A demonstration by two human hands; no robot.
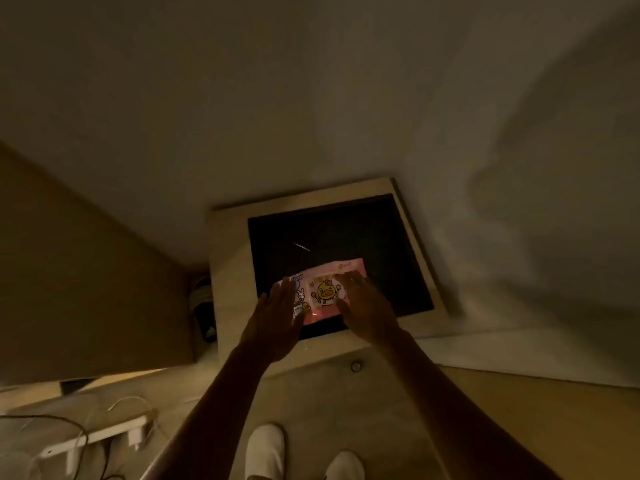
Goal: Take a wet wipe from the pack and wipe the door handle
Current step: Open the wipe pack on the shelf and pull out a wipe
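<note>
Over the black tabletop [381, 237], a pink duck-printed wipe pack [325, 292] sits between left hand [277, 313] and right hand [367, 310], each grip wide.

No wording can be read with certainty. On the pink pack [327, 292], at lower centre of the frame, a row of yellow characters is printed across the upper part, but it is too blurred to be made out. A yellow cartoon duck and a white rabbit are drawn beneath it, and a small round yellow mark is set near the top edge. On the black slipper [207, 327], left of centre, a white three-bar logo is seen.
</note>
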